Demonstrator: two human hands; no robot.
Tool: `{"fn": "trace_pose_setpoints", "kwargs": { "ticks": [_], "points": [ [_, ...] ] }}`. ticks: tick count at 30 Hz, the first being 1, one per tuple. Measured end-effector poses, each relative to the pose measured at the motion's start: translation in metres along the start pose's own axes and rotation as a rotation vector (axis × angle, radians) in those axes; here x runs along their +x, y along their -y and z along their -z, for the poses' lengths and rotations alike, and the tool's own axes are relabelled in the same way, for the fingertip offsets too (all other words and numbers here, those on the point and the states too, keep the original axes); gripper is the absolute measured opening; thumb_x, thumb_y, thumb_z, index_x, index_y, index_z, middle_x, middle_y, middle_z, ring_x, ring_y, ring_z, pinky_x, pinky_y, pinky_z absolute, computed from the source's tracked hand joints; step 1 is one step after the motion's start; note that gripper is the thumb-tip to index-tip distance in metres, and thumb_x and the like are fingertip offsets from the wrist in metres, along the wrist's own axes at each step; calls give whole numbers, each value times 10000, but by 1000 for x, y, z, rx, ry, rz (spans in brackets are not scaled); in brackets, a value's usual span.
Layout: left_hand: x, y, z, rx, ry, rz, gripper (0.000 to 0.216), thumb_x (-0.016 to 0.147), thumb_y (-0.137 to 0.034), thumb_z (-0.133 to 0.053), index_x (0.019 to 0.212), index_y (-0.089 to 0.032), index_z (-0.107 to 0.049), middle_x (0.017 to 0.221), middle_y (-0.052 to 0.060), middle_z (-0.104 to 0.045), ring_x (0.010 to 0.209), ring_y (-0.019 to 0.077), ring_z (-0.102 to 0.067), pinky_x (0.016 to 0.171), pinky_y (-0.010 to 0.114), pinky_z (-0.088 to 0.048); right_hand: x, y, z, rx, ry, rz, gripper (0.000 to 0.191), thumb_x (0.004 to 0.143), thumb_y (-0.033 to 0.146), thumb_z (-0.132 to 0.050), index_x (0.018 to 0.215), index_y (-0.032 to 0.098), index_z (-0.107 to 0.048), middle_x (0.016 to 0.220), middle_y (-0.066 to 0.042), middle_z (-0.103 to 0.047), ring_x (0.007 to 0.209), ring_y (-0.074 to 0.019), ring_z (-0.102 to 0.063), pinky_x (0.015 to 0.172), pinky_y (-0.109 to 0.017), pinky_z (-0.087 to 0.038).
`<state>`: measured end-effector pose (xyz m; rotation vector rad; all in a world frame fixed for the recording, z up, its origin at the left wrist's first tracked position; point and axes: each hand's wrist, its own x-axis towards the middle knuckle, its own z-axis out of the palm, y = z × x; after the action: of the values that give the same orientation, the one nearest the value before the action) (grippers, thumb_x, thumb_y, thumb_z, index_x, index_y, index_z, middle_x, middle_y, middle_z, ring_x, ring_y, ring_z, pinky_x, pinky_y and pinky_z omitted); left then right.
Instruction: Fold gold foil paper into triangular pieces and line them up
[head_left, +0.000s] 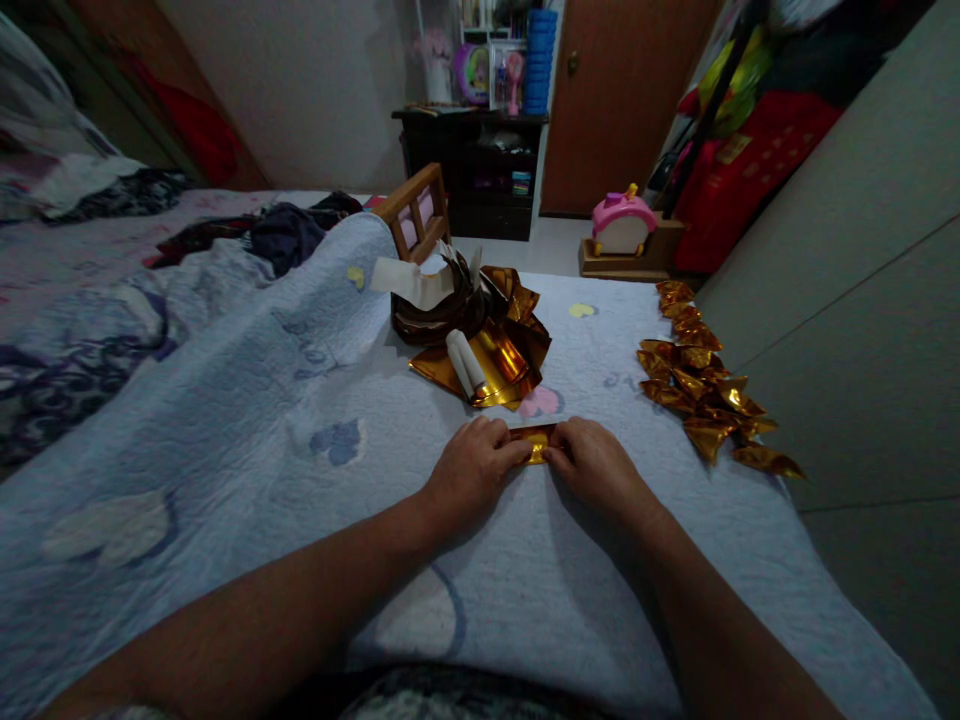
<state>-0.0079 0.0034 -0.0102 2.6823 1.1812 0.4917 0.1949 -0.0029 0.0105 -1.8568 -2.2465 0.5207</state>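
Between my two hands is a strip of shiny gold foil paper (537,447), folded or rolled into a narrow band. My left hand (474,468) grips its left end, with the thumb pressed along the near edge. At the right end, my right hand (592,462) pinches the same paper between thumb and fingers. Beyond my hands lies a loose pile of gold foil sheets (504,360), some with the white backing (416,285) showing. Off to the right, several folded gold foil pieces (701,385) lie heaped in a row.
A pale blue patterned quilt (315,540) covers the surface under my hands. A wooden headboard-like frame (416,212) stands behind the pile. Rumpled clothes (281,235) lie at left. A grey panel (862,330) borders the right side. Farther back are a dark cabinet (469,170) and a pink toy (622,222).
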Motion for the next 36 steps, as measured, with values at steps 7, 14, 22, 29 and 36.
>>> {"fn": "trace_pose_setpoints", "kwargs": {
  "ticks": [7, 14, 22, 29, 36],
  "points": [
    [-2, -4, 0, 104, 26, -147, 220, 1020, -184, -512, 1171, -207, -669, 973, 75, -656, 902, 223, -552, 800, 377, -479, 1, -2, -2, 5, -15, 9, 88, 887, 185, -615, 815, 185, -665, 866, -78, -690, 806, -207, -581, 720, -305, -348],
    [-4, -14, 4, 182, 58, -221, 201, 1025, -149, -460, 1037, -134, -661, 979, 99, -683, 907, 244, -612, 810, 391, -536, 0, -5, -4, 42, -32, 13, 58, 882, 151, -599, 836, 186, -597, 836, -46, -647, 765, -187, -527, 698, -296, -324],
    [-7, -19, 4, 210, 57, -232, 166, 993, -100, -476, 1020, -112, -640, 927, 99, -682, 830, 241, -634, 725, 376, -570, -1, -9, -5, 25, -2, 88, 146, 931, 112, -506, 879, 185, -621, 882, -53, -660, 821, -193, -554, 749, -287, -344],
    [-9, -18, 3, 211, -40, -255, 204, 998, -106, -449, 948, -124, -646, 859, 76, -678, 763, 214, -641, 674, 335, -583, -3, 6, -1, -87, -14, 14, 99, 943, 198, -553, 905, 177, -642, 912, -78, -697, 852, -215, -589, 744, -312, -335],
    [-17, -25, -5, 253, -119, -248, 172, 945, -47, -491, 961, -88, -658, 851, 80, -670, 782, 222, -657, 702, 337, -605, -8, 29, -3, -270, -45, -78, 209, 988, 329, -522, 1003, 160, -644, 977, -124, -697, 940, -283, -619, 751, -363, -353]
  ]
}}
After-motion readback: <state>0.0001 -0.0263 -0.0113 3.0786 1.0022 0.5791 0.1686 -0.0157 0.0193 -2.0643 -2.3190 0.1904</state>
